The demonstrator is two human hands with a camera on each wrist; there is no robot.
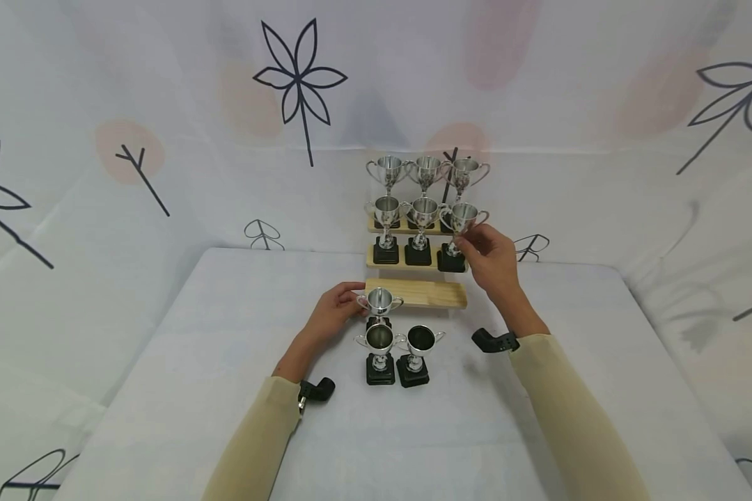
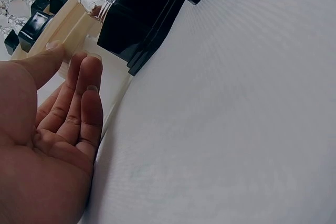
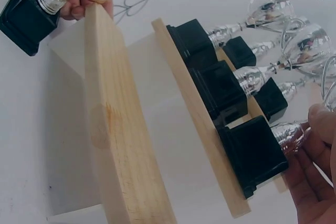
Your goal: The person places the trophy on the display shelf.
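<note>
My right hand (image 1: 494, 263) grips the stem of a silver trophy cup (image 1: 461, 217) with a black base, at the right end of the middle step of a tiered wooden stand (image 1: 416, 293). In the right wrist view this trophy's base (image 3: 255, 153) rests on the step, beside two others. My left hand (image 1: 333, 313) holds the left end of the lowest step; in the left wrist view the thumb lies on the board (image 2: 73, 38), fingertips below it. A trophy (image 1: 379, 300) stands right beside the left hand, partly hidden behind another.
Two more trophies stand in front on the white-covered table, one at the left (image 1: 379, 341) and one at the right (image 1: 417, 348). Three trophies (image 1: 426, 170) occupy the top step, their bases partly hidden. A patterned white cloth (image 1: 182, 104) hangs behind the stand.
</note>
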